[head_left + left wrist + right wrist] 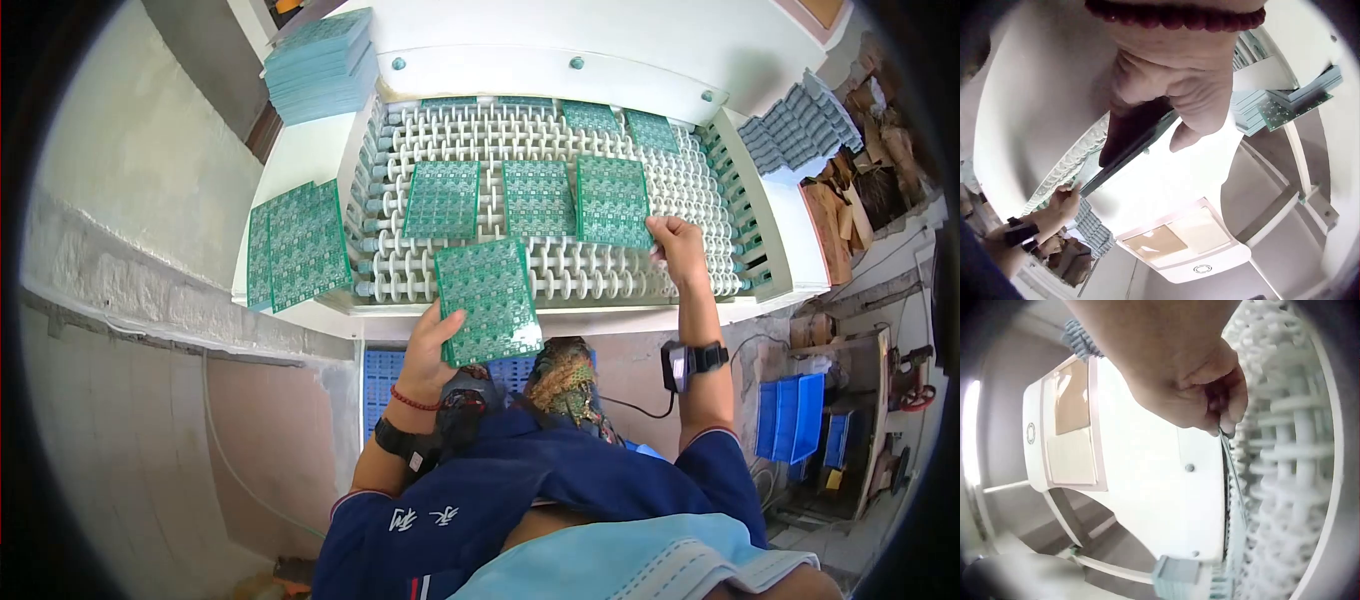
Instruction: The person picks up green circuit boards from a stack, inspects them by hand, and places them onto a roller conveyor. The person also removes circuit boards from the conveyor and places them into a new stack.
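Blue mask (640, 560), circuit board (487, 300) in left hand (430, 348), long axis toward rollers (583, 284)

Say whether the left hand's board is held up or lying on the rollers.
Held up: the left hand grips the board, which blocks part of the machine's front rim.

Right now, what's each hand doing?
Left hand: closed round green circuit boards.
Right hand: closed, pinching the corner of another board.
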A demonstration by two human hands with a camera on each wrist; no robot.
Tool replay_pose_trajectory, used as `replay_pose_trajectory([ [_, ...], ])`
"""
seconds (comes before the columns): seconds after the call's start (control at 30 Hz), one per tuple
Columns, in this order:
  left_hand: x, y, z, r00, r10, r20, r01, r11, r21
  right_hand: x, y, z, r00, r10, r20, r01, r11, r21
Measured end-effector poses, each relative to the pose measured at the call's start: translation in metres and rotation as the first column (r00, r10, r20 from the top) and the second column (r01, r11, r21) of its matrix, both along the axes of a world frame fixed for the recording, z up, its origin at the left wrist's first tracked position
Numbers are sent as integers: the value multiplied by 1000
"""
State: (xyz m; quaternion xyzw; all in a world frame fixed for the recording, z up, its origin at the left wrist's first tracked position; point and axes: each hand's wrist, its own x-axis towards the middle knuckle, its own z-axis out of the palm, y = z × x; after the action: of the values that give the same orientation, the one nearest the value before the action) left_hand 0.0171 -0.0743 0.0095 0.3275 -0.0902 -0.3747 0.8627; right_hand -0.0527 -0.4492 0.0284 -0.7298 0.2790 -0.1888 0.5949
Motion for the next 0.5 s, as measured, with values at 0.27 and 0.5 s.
replay_pose_trajectory([
  [0.27, 0, 32, -10, 996, -64, -65, 47, 971, -234, -32, -77, 25, 962, -243, -125, 173, 896, -408],
  [0.5, 1, 34, -7, 1000, -1, 10, 2, 996, -86, -54, -64, 24, 932, -320, -170, 114, 704, -701],
])
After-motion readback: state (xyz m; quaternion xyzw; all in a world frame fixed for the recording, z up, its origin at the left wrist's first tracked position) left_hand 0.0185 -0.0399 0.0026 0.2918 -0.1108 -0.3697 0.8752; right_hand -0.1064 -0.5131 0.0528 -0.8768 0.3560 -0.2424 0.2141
